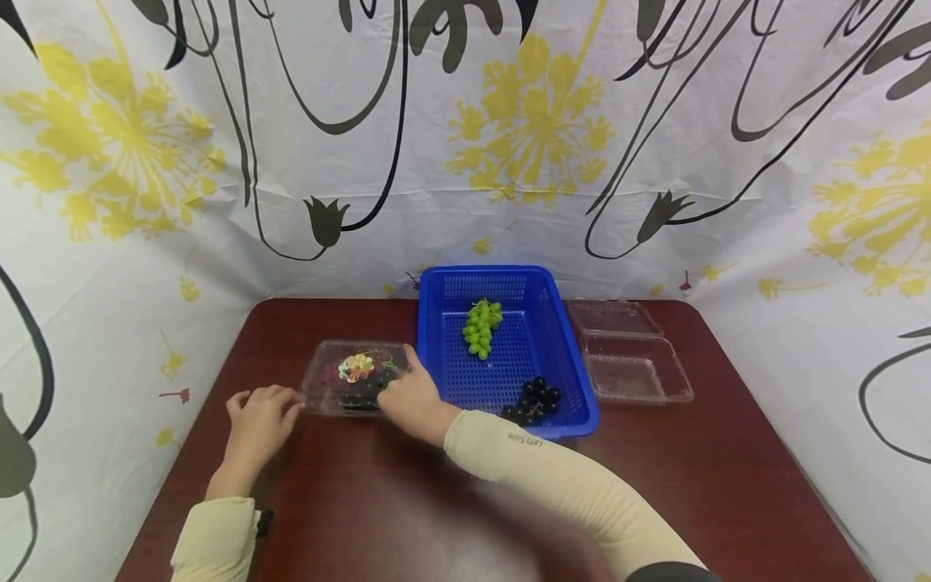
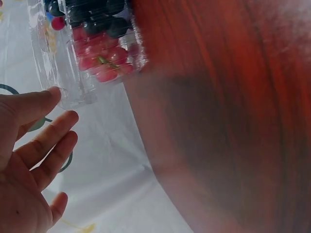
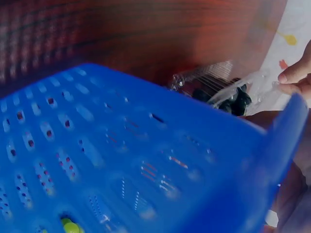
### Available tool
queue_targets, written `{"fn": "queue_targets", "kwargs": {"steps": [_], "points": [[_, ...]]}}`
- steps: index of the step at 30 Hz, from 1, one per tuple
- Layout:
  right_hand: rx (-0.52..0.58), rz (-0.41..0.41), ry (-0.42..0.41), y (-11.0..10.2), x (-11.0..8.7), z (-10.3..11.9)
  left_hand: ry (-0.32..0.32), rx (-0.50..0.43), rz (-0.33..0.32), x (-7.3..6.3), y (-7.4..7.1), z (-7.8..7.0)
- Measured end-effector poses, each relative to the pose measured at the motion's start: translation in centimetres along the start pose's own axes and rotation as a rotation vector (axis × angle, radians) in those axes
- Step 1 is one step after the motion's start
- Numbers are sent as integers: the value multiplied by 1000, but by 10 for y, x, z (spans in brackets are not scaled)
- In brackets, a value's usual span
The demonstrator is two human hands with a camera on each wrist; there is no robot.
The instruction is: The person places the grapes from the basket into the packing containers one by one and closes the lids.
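Observation:
A clear plastic box (image 1: pixel 330 404) with a lid lies left of the blue basket, holding red grapes (image 2: pixel 104 56) and black grapes (image 2: pixel 99 19). A floral sticker (image 1: pixel 356 369) is on its lid. At the box's left end, my left hand (image 1: pixel 260 424) pinches the lid's edge between thumb and forefinger; the other fingers (image 2: pixel 56 155) are spread. Over the right end, my right hand (image 1: pixel 414 400) grips the box edge, one finger extended along it. In the right wrist view the lid (image 3: pixel 243 85) slants above the black grapes; the basket wall hides most of my right hand.
The blue basket (image 1: pixel 429 323) holds a green grape bunch (image 1: pixel 480 327) and a black grape bunch (image 1: pixel 534 400). To its right, another clear box (image 1: pixel 633 376) lies with its lid folded back. A patterned cloth (image 1: pixel 378 202) hangs behind the brown table (image 1: pixel 349 501).

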State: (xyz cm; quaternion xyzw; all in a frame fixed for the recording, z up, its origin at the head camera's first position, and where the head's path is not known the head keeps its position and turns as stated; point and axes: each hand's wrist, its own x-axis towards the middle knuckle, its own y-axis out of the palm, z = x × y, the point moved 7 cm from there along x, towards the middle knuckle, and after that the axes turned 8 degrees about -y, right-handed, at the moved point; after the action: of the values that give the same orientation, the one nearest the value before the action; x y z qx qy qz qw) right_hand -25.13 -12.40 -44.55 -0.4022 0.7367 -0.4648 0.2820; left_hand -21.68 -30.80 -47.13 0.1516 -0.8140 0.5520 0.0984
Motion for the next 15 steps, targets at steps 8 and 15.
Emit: {"fn": "queue_targets", "kwargs": {"steps": [8,15], "points": [[-17,5,-5,9,2,7,-1,-5,-46,-7,7,3],[-47,9,9,13,2,14,-18,-4,-43,-9,11,5]]}}
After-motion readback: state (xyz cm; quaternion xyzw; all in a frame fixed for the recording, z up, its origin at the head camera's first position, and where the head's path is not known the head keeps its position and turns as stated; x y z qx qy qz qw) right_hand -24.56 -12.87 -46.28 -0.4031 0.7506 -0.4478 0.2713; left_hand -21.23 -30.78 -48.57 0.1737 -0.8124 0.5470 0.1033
